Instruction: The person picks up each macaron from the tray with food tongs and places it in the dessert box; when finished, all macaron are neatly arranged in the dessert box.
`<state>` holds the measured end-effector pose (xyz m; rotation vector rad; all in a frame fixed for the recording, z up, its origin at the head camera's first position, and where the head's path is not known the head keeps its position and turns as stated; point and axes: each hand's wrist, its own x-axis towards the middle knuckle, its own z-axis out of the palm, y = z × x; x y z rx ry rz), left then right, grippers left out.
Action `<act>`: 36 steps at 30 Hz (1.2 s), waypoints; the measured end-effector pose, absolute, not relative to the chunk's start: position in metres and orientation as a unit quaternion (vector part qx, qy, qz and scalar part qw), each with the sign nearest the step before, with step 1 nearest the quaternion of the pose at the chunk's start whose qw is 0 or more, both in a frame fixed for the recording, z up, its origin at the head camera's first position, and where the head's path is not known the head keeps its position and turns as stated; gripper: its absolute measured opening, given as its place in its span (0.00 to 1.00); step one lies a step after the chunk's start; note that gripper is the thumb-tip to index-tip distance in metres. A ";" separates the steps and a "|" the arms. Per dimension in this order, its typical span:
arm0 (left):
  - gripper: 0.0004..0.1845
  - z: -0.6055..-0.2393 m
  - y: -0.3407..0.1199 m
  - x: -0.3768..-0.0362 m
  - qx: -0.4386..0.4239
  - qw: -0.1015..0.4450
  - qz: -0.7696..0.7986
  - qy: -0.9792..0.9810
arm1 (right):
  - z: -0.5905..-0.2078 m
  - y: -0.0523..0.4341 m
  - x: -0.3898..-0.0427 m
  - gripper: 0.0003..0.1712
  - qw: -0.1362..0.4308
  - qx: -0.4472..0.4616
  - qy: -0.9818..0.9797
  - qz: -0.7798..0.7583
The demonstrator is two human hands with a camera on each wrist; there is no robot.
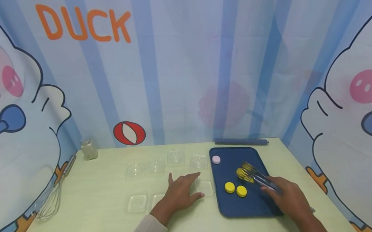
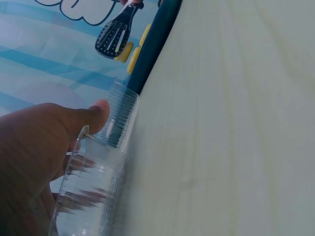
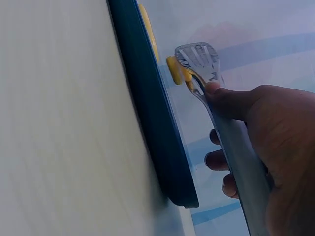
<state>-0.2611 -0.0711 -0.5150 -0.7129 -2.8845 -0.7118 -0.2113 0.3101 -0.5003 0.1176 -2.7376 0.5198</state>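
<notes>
- Gripping a pair of metal tongs (image 1: 259, 178), the right hand (image 1: 287, 198) has its fingers (image 3: 216, 160) curled round the handles and the thumb pressed on top, over the near right part of the dark blue tray (image 1: 240, 208).
- The tong tips clasp a yellow disc (image 1: 243, 174) near the middle of the tray, held just above its surface.
- Two more yellow discs (image 1: 235, 189) lie side by side on the tray, just in front of the tong tips and left of the right hand.
- A pale pink disc (image 1: 216, 159) sits at the tray's far left corner, well apart from the tongs.
- The left hand (image 1: 180, 194) rests flat on the table (image 1: 98, 189), fingers spread and relaxed, its thumb tip against a clear plastic cup (image 1: 204, 188) just left of the tray.
- More clear cups (image 1: 155, 166) stand in rows beyond and beside the left hand.
- A wire whisk (image 1: 54, 199) lies at the table's left edge, a small jar (image 1: 89, 149) at the far left corner, and a dark bar (image 1: 240, 141) behind the tray.
</notes>
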 end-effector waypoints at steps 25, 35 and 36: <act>0.41 -0.512 -0.069 -0.261 -0.231 0.040 -0.223 -0.946 | -0.473 0.255 -0.205 0.27 0.186 0.088 -0.959 0.195; 0.41 -0.513 -0.069 -0.263 -0.230 0.039 -0.229 -0.945 | -0.471 0.234 -0.207 0.28 0.141 0.095 -0.962 0.215; 0.41 -0.513 -0.069 -0.263 -0.229 0.039 -0.230 -0.945 | -0.471 0.232 -0.207 0.27 0.140 0.096 -0.962 0.216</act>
